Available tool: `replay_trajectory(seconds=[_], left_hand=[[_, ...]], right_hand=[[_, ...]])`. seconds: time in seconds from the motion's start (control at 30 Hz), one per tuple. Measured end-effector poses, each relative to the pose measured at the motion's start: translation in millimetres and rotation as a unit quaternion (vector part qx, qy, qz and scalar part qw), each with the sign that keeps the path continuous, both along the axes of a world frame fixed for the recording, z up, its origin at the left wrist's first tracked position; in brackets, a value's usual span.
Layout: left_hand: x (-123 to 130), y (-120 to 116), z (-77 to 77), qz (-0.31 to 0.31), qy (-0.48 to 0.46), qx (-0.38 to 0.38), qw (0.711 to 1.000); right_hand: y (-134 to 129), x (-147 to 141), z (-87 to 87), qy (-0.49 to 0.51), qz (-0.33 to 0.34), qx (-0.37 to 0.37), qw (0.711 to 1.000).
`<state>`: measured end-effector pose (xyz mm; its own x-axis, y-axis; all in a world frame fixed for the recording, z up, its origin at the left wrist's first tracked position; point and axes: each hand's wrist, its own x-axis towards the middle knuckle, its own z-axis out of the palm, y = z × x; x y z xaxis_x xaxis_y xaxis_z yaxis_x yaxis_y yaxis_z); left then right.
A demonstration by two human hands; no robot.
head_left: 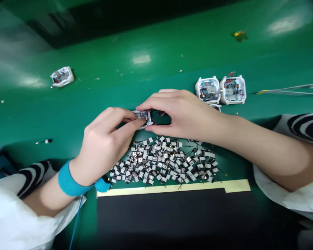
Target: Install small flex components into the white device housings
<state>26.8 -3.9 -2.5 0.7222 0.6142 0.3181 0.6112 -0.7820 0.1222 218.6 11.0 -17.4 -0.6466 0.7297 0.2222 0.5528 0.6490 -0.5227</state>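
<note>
A small white plastic housing [143, 117] sits just above the middle of the frame, gripped between the left hand [105, 142] and the right hand [181, 114]. Both hands are closed: the left thumb and fingers pinch its left end, while the right fingertips [146, 107] reach over to its right side. Its inside is mostly hidden by the fingers.

Just below the hands, a heap of small black-and-white patches [161, 158] trailing thin wires lies on the green bench [146, 38]. To the upper right stand 2 open white housings [207, 90] [233, 89] side by side, each holding a circuit board. A 3rd open housing [62, 76], with components inside, lies alone at the upper left.

A cream-edged black board [172, 211] lies along the bottom of the frame. A blue wrist strap [67, 182] circles the left wrist, and a blue cord [77, 222] runs down from it.
</note>
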Motion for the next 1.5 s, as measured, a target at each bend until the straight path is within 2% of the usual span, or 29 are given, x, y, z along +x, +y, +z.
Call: replay_trajectory(seconds=[0.57, 0.83, 0.93, 1.1, 1.27, 1.43, 1.5], left_hand=[[0, 2, -2.8, 0.0, 0.001, 0.0, 1.0], [0, 2, -2.7, -0.005, 0.008, 0.001, 1.0], [0, 3, -2.3, -0.011, 0.007, -0.001, 1.0], [2, 3, -1.5, -0.016, 0.006, 0.005, 1.0], [1, 4, -1.9, -0.026, 0.011, 0.008, 1.0], [-1, 3, -4.3, -0.033, -0.007, -0.004, 0.999], [-2, 2, -4.9, -0.033, -0.01, -0.001, 0.999]], right_hand=[[0, -1, 3.1, -0.036, -0.005, 0.009, 0.999], [-1, -1, 2.4, -0.033, -0.006, -0.011, 0.999], [-4, 1, 5.1, -0.011, -0.013, -0.013, 1.0], [-6, 6, 15.0, 0.026, -0.078, -0.008, 0.997], [-4, 9, 19.4, 0.045, -0.109, 0.031, 0.992], [-14, 3, 17.7, 0.206, -0.134, 0.008, 0.969], [-18, -2, 14.7, 0.242, -0.128, -0.001, 0.962]])
